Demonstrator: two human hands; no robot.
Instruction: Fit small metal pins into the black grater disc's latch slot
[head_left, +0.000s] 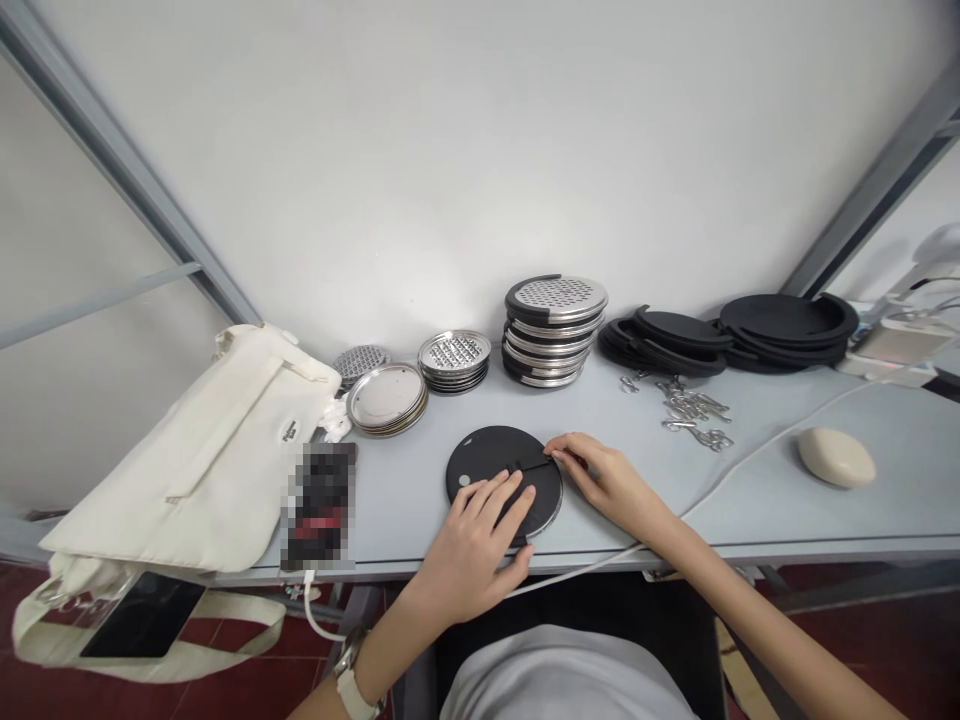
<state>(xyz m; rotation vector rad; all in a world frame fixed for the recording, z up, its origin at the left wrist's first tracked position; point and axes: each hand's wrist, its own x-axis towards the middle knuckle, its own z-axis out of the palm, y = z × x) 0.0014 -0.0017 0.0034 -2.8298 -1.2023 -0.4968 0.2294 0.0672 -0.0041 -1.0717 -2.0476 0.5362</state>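
A round black disc (484,450) with a thin metal rim showing at its right lies on the grey table in front of me. My left hand (480,545) rests flat across its front part, fingers spread on the surface and thumb near the table edge. At the disc's right edge, my right hand (589,470) has its thumb and fingertips pinched together at the end of a thin dark line running over the disc. What is between those fingertips is too small to make out. A pale round spot shows on the disc's left side.
Behind stand metal grater discs (454,355), plain metal discs (386,398), stacked black-rimmed graters (559,335) and black round holders (787,330). Small metal clasps (694,405) lie right, near a white cable (739,460) and a cream rounded object (836,457). A bag (202,450) and phone (322,505) are left.
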